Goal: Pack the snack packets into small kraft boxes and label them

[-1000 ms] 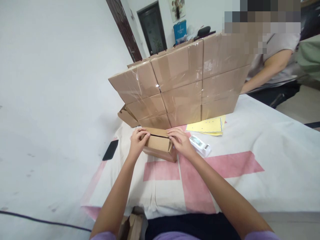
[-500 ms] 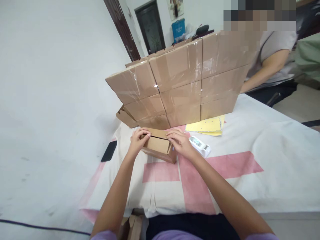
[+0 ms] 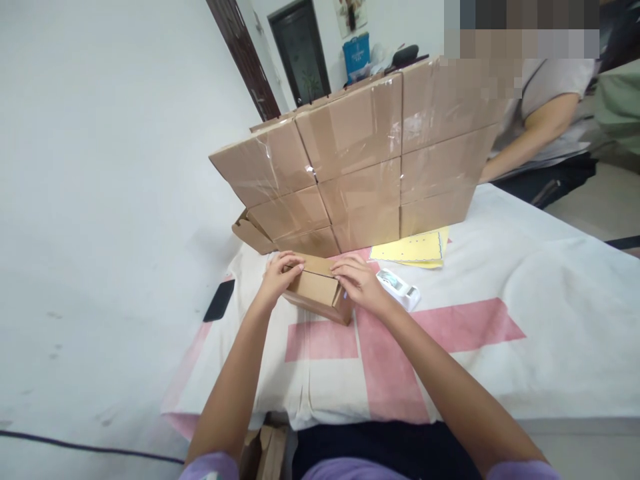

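A small brown cardboard box (image 3: pixel 315 290) lies on the white and pink cloth (image 3: pixel 450 347) in front of me. My left hand (image 3: pixel 280 275) grips its left end, fingers curled over the top edge. My right hand (image 3: pixel 356 281) presses on its right end, fingers bent over the top flap. Just right of that hand lies a white tape dispenser (image 3: pixel 400 289). Behind the box stands a wall of stacked, taped cardboard boxes (image 3: pixel 360 160).
Yellow sheets (image 3: pixel 415 250) lie under the stack's front edge. A black phone (image 3: pixel 220 300) rests at the cloth's left edge. An open carton flap (image 3: pixel 250 233) sticks out left of the stack. Another person's arm (image 3: pixel 530 143) is behind the stack at right.
Both hands stay on the small box; my left fingers have slid slightly further over the top flap. The view shifted a little.
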Demonstrator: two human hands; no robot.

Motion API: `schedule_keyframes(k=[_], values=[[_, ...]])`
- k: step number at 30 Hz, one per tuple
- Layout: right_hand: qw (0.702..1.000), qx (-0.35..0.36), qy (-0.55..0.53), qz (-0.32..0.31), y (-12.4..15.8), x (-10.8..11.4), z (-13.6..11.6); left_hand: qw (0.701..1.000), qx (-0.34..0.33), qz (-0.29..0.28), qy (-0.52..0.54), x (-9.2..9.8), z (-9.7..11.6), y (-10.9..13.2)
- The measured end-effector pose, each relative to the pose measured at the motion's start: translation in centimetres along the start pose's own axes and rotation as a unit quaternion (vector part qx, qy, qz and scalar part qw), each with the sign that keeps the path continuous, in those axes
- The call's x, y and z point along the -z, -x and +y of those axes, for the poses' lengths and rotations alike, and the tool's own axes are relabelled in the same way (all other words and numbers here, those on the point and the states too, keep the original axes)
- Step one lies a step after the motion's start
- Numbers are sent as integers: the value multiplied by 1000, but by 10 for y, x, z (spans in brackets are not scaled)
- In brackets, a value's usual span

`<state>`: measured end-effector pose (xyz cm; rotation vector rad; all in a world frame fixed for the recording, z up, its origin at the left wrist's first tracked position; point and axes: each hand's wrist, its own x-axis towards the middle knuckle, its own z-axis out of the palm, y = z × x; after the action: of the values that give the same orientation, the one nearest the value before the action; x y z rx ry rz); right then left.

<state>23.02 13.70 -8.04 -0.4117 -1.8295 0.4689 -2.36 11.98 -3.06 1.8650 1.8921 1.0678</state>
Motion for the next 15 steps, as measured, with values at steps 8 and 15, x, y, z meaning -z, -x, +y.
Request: schedule_keyframes(k=[8,15], values=[[1000,-5,-11,7,3,-2,3,996,70,24,-57,-8,3,-7],[1000,-18,-16,15,6,-5,7,994,86,30,-54,-14,-3,-11]])
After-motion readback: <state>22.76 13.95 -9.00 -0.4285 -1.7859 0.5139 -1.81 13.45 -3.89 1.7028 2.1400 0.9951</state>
